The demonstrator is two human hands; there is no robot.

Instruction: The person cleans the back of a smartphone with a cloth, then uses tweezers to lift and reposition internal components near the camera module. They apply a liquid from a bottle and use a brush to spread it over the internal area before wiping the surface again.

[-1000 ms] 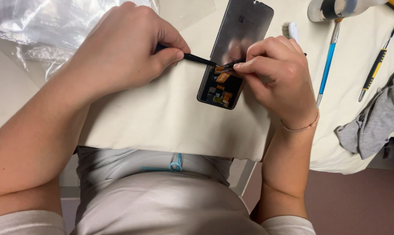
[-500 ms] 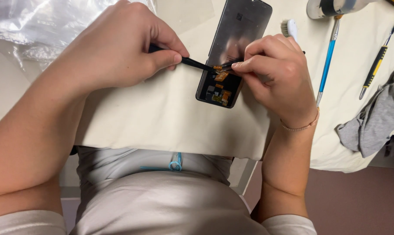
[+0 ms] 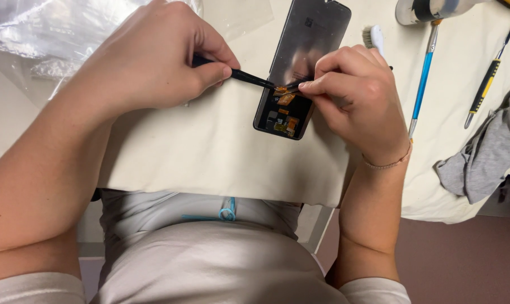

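A dark phone screen panel (image 3: 305, 45) lies face down on a cream cloth (image 3: 210, 152), with orange flex cables (image 3: 284, 100) showing at its near end. My left hand (image 3: 153, 56) grips a thin black tool (image 3: 249, 77) whose tip reaches the orange cable. My right hand (image 3: 356, 95) pinches dark tweezers (image 3: 296, 86) at the same spot, its fingers resting over the panel's right edge.
Crinkled clear plastic (image 3: 46, 34) lies at the far left. To the right are a white brush (image 3: 373, 36), a blue-handled tool (image 3: 422, 79), a yellow and black screwdriver (image 3: 484, 87) and a grey rag (image 3: 486, 152) at the table edge.
The black tool's tip has stayed at the orange cable while both hands shifted only slightly; the view has drifted a little.
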